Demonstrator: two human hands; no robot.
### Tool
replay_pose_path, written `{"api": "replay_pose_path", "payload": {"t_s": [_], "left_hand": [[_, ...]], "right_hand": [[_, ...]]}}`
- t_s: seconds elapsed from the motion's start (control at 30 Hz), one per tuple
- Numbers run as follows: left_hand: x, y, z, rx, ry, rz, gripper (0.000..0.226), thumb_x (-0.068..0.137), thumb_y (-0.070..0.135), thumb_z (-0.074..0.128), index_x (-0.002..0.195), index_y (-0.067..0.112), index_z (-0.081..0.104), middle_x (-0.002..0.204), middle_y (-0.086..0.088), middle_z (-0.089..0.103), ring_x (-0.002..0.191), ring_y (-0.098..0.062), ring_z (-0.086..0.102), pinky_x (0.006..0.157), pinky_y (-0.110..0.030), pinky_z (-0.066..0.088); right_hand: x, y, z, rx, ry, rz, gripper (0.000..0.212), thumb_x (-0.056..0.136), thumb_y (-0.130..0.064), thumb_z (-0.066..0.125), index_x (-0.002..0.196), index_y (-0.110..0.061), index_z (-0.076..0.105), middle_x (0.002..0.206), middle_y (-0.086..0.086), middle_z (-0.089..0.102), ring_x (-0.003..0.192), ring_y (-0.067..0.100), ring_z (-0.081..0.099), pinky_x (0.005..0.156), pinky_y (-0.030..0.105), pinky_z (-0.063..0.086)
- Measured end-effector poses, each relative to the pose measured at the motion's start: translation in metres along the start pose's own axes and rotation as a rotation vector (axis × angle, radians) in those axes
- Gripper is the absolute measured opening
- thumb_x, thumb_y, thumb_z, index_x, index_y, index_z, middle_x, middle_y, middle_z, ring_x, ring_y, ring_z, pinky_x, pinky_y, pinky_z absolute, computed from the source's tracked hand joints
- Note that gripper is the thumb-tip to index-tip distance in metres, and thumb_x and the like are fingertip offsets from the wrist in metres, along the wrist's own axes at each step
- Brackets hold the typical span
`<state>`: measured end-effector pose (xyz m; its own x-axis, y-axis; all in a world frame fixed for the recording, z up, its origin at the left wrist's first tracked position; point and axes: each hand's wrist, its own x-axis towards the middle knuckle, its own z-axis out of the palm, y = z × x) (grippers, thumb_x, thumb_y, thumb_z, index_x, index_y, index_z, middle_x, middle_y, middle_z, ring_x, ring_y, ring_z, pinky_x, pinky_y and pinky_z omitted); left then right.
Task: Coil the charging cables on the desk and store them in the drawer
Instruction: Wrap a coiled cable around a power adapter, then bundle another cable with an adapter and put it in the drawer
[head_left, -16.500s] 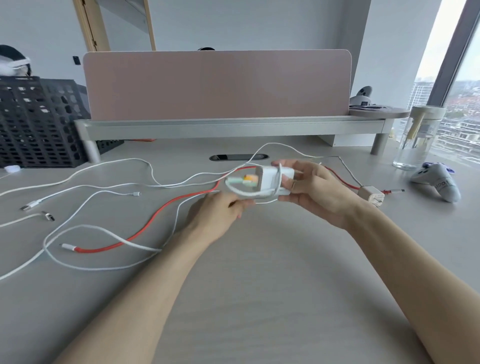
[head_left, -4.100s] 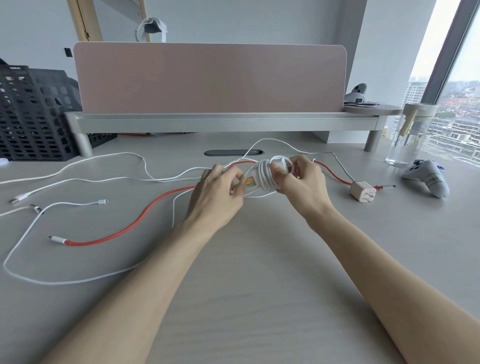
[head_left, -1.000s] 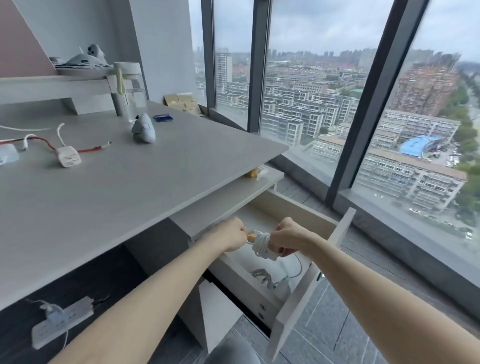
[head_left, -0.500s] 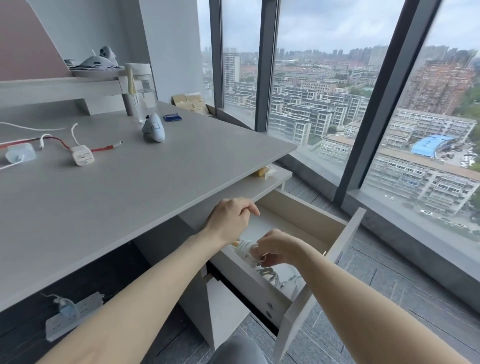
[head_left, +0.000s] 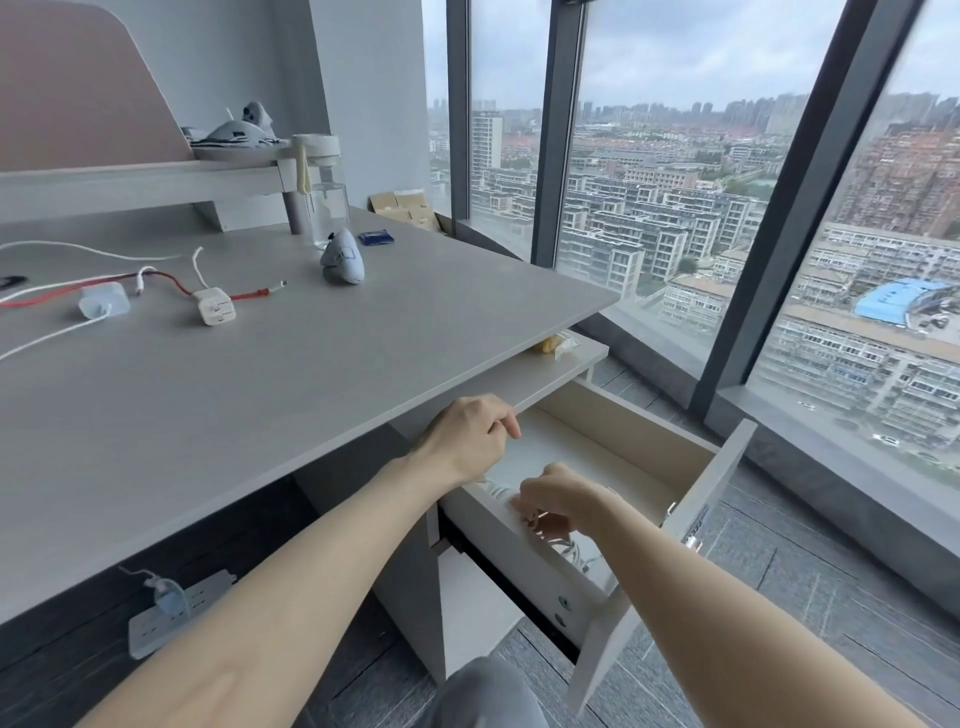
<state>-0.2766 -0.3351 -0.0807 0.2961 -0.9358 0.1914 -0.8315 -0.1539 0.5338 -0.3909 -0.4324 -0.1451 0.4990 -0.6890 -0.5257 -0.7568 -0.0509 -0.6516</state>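
Coiled white cable (head_left: 497, 491) is down inside the open drawer (head_left: 628, 436) below the desk's (head_left: 311, 374) right edge. My right hand (head_left: 558, 501) is on it with fingers curled round the bundle, so I read it as gripped and not yet let go. My left hand (head_left: 472, 436) hangs above the drawer's back, loosely curled and holding nothing. More white cable loops (head_left: 571, 552) lie on the drawer floor just beside my right wrist, so I judge this is not the first coil stored. Plenty is left: a red cable (head_left: 171, 285), a loose white cable (head_left: 52, 332), a white adapter (head_left: 101, 306) and a cube charger plug (head_left: 215, 313) lie uncoiled toward the desk's back left corner.
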Motion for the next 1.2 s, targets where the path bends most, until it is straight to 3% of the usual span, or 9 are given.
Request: {"api": "replay_pose_path", "payload": {"t_s": [0.13, 0.23, 0.47, 0.73, 0.83, 0.93, 1.0, 1.07, 1.2], "left_hand": [[0.001, 0.002, 0.0, 0.021, -0.03, -0.017, 0.036, 0.089, 0.004, 0.038, 0.092, 0.015, 0.072, 0.119, 0.0, 0.064, 0.11, -0.017, 0.059, 0.096, -0.031, 0.046], [0.0, 0.006, -0.001, 0.038, -0.057, -0.043, 0.035, 0.092, 0.007, 0.035, 0.1, 0.017, 0.069, 0.121, -0.001, 0.063, 0.109, -0.019, 0.058, 0.095, -0.034, 0.047], [-0.014, 0.024, -0.009, 0.007, -0.058, -0.12, 0.035, 0.096, 0.013, 0.036, 0.12, 0.016, 0.061, 0.126, -0.006, 0.062, 0.111, -0.023, 0.057, 0.093, -0.028, 0.044], [-0.025, 0.058, -0.04, -0.159, 0.06, -0.161, 0.03, 0.095, 0.019, 0.038, 0.114, 0.018, 0.061, 0.108, -0.001, 0.07, 0.101, -0.022, 0.063, 0.091, -0.039, 0.053], [-0.032, 0.066, -0.061, -0.212, 0.143, -0.15, 0.029, 0.096, 0.019, 0.038, 0.114, 0.015, 0.06, 0.098, 0.0, 0.07, 0.088, -0.021, 0.065, 0.072, -0.036, 0.059], [-0.044, 0.066, -0.09, -0.171, 0.271, -0.192, 0.025, 0.098, 0.024, 0.038, 0.11, 0.02, 0.06, 0.089, 0.0, 0.068, 0.076, -0.018, 0.063, 0.052, -0.03, 0.058], [-0.057, 0.056, -0.114, -0.137, 0.391, -0.257, 0.025, 0.1, 0.026, 0.035, 0.104, 0.021, 0.059, 0.082, -0.001, 0.067, 0.069, -0.018, 0.061, 0.05, -0.031, 0.057], [-0.073, 0.038, -0.14, -0.098, 0.483, -0.311, 0.029, 0.101, 0.028, 0.032, 0.101, 0.02, 0.06, 0.081, -0.003, 0.066, 0.065, -0.02, 0.059, 0.054, -0.03, 0.052], [-0.118, -0.016, -0.192, 0.017, 0.645, -0.456, 0.045, 0.102, 0.038, 0.03, 0.09, 0.009, 0.062, 0.104, -0.021, 0.064, 0.098, -0.039, 0.058, 0.082, -0.039, 0.046]], "right_hand": [[-0.009, -0.002, -0.007, -0.036, -0.07, -0.014, 0.015, 0.071, -0.008, 0.059, 0.086, -0.004, 0.059, 0.077, 0.012, 0.059, 0.066, 0.024, 0.058, 0.07, 0.034, 0.055], [-0.016, -0.002, -0.018, -0.035, -0.057, -0.05, 0.008, 0.073, -0.014, 0.062, 0.079, -0.01, 0.061, 0.079, 0.004, 0.061, 0.071, 0.019, 0.058, 0.068, 0.028, 0.051], [-0.04, -0.009, -0.043, 0.096, 0.185, -0.171, 0.017, 0.084, -0.017, 0.058, 0.087, -0.009, 0.072, 0.091, -0.001, 0.076, 0.091, 0.018, 0.069, 0.072, 0.027, 0.052], [-0.095, -0.043, -0.076, 0.189, 0.442, -0.381, 0.02, 0.078, -0.009, 0.057, 0.066, -0.013, 0.073, 0.074, 0.006, 0.076, 0.079, 0.023, 0.074, 0.085, 0.04, 0.059], [-0.118, -0.069, -0.072, 0.205, 0.443, -0.485, 0.017, 0.086, -0.009, 0.056, 0.089, -0.01, 0.073, 0.075, 0.002, 0.075, 0.068, 0.018, 0.074, 0.07, 0.031, 0.06], [-0.132, -0.101, -0.056, 0.242, 0.437, -0.564, 0.018, 0.099, -0.018, 0.05, 0.105, -0.007, 0.064, 0.066, 0.002, 0.07, 0.034, 0.009, 0.054, 0.038, 0.02, 0.04], [-0.135, -0.13, -0.038, 0.238, 0.418, -0.615, 0.029, 0.104, -0.025, 0.044, 0.107, -0.005, 0.065, 0.056, 0.004, 0.062, 0.031, 0.011, 0.042, 0.033, 0.017, 0.03], [-0.14, -0.161, -0.013, 0.215, 0.372, -0.669, 0.043, 0.106, -0.034, 0.037, 0.098, -0.006, 0.068, 0.054, 0.004, 0.054, 0.039, 0.014, 0.042, 0.036, 0.019, 0.031], [-0.14, -0.223, 0.059, 0.231, 0.278, -0.78, 0.063, 0.104, -0.047, 0.03, 0.064, -0.012, 0.065, 0.05, 0.0, 0.048, 0.05, 0.019, 0.047, 0.048, 0.025, 0.035]]}}
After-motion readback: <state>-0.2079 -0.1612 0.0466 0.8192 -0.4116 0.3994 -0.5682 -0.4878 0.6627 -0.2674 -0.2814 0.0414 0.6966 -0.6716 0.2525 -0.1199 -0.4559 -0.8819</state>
